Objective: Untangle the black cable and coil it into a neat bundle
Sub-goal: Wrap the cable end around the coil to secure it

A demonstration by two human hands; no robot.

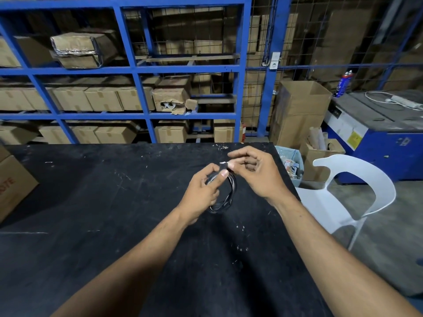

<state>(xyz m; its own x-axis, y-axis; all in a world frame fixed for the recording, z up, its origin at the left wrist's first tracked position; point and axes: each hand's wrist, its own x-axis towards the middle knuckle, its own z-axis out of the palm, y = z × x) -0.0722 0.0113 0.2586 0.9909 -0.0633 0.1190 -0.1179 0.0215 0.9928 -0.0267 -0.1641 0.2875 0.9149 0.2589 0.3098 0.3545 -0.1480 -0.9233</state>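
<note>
The black cable (229,197) hangs as a small round coil of several loops just above the black table (103,202), right of centre. My left hand (203,193) grips the coil's left side, thumb on top. My right hand (256,172) pinches the cable's end piece at the top of the coil between thumb and forefinger, its other fingers spread. The two thumbs almost touch. Part of the coil is hidden behind my left fingers.
The table's right edge runs close to my right hand, with a white plastic chair (348,191) and a bin of scraps (291,164) beyond it. A cardboard box (13,186) stands at the table's left. Blue shelving (137,72) with cartons fills the back.
</note>
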